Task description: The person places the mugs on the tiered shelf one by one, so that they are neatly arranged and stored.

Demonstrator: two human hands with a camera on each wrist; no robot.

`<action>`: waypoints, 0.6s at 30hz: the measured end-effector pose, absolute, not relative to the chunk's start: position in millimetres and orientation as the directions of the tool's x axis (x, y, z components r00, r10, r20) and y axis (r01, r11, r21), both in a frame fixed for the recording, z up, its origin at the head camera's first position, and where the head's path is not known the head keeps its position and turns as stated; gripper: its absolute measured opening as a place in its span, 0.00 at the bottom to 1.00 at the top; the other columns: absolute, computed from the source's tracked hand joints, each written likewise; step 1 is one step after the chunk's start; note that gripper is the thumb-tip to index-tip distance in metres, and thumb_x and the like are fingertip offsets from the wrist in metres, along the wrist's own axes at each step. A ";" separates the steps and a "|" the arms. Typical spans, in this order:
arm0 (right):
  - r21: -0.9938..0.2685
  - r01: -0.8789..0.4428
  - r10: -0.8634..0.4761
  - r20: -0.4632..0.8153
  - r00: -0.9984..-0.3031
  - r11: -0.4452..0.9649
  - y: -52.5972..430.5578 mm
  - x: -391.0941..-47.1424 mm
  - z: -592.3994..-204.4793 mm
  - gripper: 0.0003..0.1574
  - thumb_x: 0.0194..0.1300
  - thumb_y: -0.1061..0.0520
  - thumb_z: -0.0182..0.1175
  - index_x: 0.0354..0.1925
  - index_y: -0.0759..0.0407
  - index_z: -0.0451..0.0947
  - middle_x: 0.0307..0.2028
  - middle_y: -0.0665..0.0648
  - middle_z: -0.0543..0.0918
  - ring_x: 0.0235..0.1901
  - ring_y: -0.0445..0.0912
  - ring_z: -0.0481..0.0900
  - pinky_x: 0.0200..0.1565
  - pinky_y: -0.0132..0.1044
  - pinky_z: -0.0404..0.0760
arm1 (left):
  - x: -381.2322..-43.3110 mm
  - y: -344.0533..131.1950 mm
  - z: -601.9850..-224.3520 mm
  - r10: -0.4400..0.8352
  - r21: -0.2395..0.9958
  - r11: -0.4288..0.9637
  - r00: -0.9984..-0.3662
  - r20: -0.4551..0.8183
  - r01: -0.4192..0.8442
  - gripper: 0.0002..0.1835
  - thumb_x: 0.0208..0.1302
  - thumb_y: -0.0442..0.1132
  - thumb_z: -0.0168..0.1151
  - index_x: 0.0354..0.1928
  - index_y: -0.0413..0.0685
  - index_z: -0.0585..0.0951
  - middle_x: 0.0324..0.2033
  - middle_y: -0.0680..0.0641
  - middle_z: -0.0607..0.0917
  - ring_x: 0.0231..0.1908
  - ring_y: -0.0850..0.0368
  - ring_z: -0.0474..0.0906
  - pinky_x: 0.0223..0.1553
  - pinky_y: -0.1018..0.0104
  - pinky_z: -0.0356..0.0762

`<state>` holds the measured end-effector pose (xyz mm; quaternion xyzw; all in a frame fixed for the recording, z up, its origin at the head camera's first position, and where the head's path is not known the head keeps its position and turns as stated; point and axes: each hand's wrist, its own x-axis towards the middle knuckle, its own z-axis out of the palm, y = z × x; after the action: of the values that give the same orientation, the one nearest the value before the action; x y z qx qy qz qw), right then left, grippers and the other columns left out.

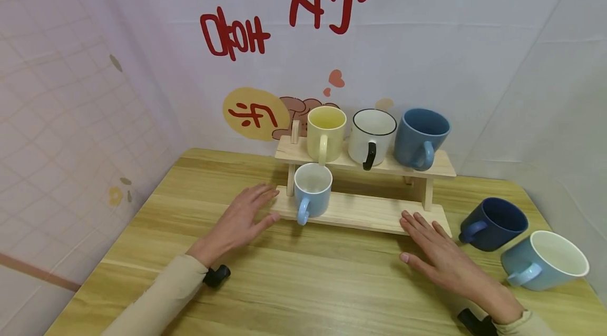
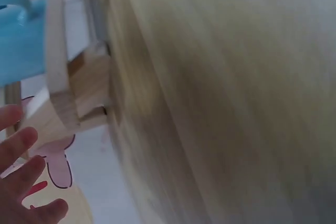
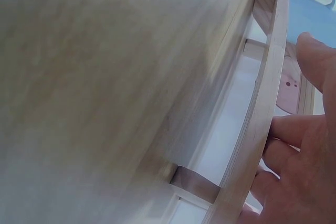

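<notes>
A two-tier wooden shelf (image 1: 365, 210) stands toward the back of the table. My left hand (image 1: 244, 220) is at the left end of its lower board, fingers extended, beside a light blue mug (image 1: 313, 196) whose handle faces me. At the board's right end, the fingertips of my right hand (image 1: 438, 254) overlap the surface, fingers straight and thumb spread. The right wrist view has those fingers (image 3: 283, 153) right at the board's edge. On the upper board sit a yellow mug (image 1: 327, 138), a white mug (image 1: 359, 146) with black rim and handle, and a blue mug (image 1: 408, 144).
To the right of the shelf, a navy mug (image 1: 493, 233) rests on the wooden table (image 1: 303, 283). Nearer me is another light blue mug (image 1: 531, 262) with a pale inside, close beside my right forearm. A printed cloth backdrop (image 1: 427, 62) hangs behind the table.
</notes>
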<state>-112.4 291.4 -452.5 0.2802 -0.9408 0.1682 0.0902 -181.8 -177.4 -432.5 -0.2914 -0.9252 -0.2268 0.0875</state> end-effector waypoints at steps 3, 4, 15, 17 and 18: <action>-0.267 -0.555 -0.494 0.263 -0.829 0.788 292.2 -111.7 -451.9 0.46 0.72 0.45 0.66 0.78 0.59 0.63 0.78 0.60 0.63 0.79 0.54 0.54 0.79 0.38 0.36 | -188.2 -177.8 -435.3 0.553 0.313 0.731 -0.795 0.249 0.607 0.37 0.76 0.62 0.55 0.75 0.44 0.71 0.78 0.42 0.64 0.78 0.38 0.55 0.74 0.33 0.52; -0.270 -0.553 -0.492 0.262 -0.830 0.788 292.4 -111.5 -451.6 0.45 0.72 0.45 0.66 0.78 0.59 0.63 0.78 0.61 0.63 0.79 0.54 0.54 0.79 0.38 0.36 | -190.0 -177.7 -436.0 0.565 0.305 0.730 -0.792 0.233 0.611 0.38 0.76 0.62 0.54 0.76 0.44 0.70 0.79 0.42 0.62 0.79 0.39 0.52 0.74 0.32 0.51; -0.347 -0.545 -0.480 0.261 -0.838 0.763 294.3 -112.2 -443.2 0.39 0.74 0.50 0.65 0.76 0.60 0.67 0.76 0.63 0.66 0.78 0.59 0.57 0.75 0.25 0.36 | -203.4 -175.9 -442.7 0.650 0.219 0.712 -0.744 0.157 0.668 0.36 0.79 0.59 0.52 0.76 0.40 0.68 0.77 0.41 0.65 0.77 0.40 0.57 0.73 0.32 0.54; -0.372 -0.532 -0.457 0.276 -0.846 0.761 295.5 -110.9 -438.3 0.38 0.74 0.51 0.65 0.75 0.59 0.68 0.75 0.63 0.67 0.78 0.57 0.57 0.72 0.20 0.38 | -204.4 -176.1 -442.5 0.655 0.206 0.709 -0.738 0.161 0.674 0.35 0.79 0.57 0.53 0.75 0.39 0.69 0.76 0.41 0.66 0.77 0.41 0.59 0.73 0.34 0.56; -0.384 -0.521 -0.440 0.283 -0.852 0.762 296.1 -109.7 -435.8 0.38 0.73 0.52 0.65 0.75 0.58 0.68 0.75 0.62 0.68 0.78 0.56 0.57 0.71 0.18 0.39 | -204.6 -176.7 -442.6 0.655 0.200 0.710 -0.738 0.162 0.675 0.34 0.79 0.56 0.53 0.75 0.39 0.70 0.76 0.41 0.67 0.76 0.42 0.59 0.73 0.34 0.57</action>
<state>-109.7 296.1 -435.8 0.2571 -0.9345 0.2299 0.0883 -204.6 -176.7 -442.6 -0.3601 -0.9238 -0.1239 0.0395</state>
